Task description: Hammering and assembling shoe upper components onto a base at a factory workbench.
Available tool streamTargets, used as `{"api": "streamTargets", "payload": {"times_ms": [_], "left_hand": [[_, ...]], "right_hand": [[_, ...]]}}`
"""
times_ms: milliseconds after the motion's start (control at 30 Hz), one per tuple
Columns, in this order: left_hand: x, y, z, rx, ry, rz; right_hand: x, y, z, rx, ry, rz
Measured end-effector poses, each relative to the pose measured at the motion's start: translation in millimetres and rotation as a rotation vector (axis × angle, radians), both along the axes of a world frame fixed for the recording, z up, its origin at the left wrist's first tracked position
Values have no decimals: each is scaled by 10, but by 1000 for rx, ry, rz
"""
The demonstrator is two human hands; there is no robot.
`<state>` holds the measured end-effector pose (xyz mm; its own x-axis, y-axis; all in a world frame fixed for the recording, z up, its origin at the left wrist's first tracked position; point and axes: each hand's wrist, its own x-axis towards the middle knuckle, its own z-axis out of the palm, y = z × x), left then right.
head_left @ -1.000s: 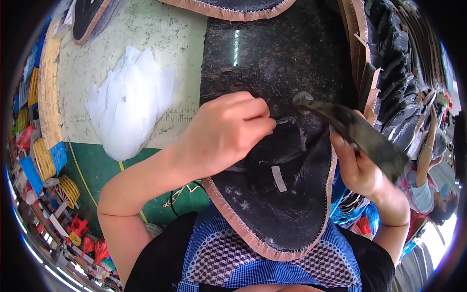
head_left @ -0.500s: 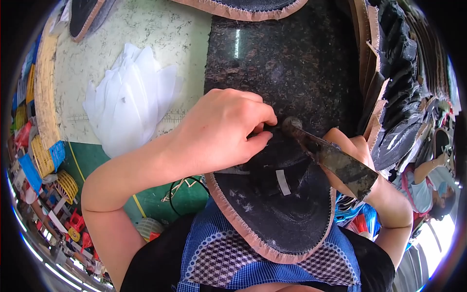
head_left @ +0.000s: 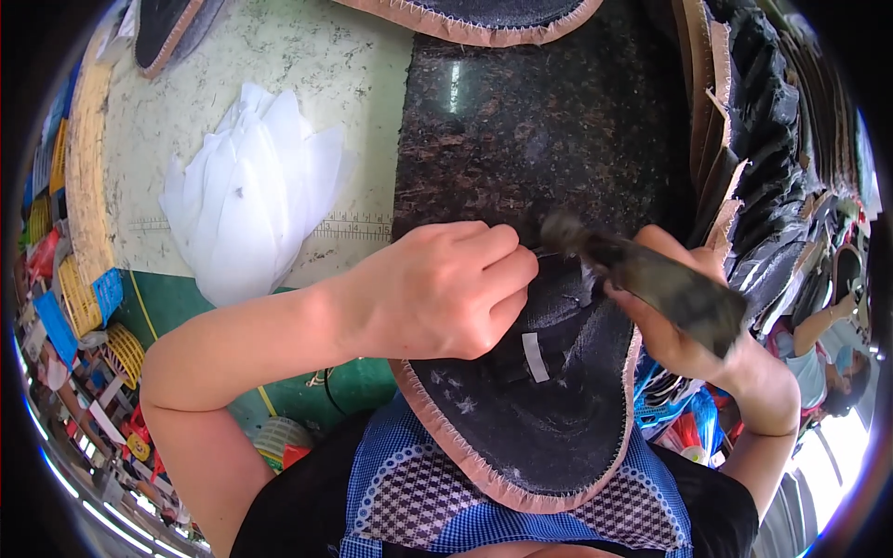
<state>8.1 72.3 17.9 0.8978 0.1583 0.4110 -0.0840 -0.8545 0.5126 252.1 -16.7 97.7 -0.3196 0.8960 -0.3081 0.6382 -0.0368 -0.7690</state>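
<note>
A black shoe upper (head_left: 577,418) with a tan, white-stitched edge lies over the front of a dark stone slab (head_left: 539,121), its rounded end toward my body. A small white strip (head_left: 535,357) sits on it. My left hand (head_left: 446,288) is closed at the upper's far left part, fingertips pinching it, though what lies under them is hidden. In my right hand (head_left: 662,337) is a worn metal hammer (head_left: 674,284), its rounded face close to my left fingertips and its broad end to the right. The hammer is blurred by motion, and its handle is hidden.
White thin leaf-shaped pieces (head_left: 246,200) lie piled on the pale board at left. Several black uppers (head_left: 767,167) with tan edges are stacked along the right side. Another upper (head_left: 484,23) lies at the far edge. A person (head_left: 819,349) sits far right.
My left hand has come nearer to me and curled tighter. The hammer and right hand have shifted slightly right, with the hammer now blurred. The upper has slid a little.
</note>
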Motion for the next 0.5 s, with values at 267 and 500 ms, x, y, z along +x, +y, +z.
{"api": "streamTargets", "payload": {"times_ms": [267,500], "left_hand": [[-68,249,-44,-368,79,-16],[-194,0,23,13,78,11]], "right_hand": [[-26,1,-54,-46,16,-57],[-68,27,-86,49,-31,54]]}}
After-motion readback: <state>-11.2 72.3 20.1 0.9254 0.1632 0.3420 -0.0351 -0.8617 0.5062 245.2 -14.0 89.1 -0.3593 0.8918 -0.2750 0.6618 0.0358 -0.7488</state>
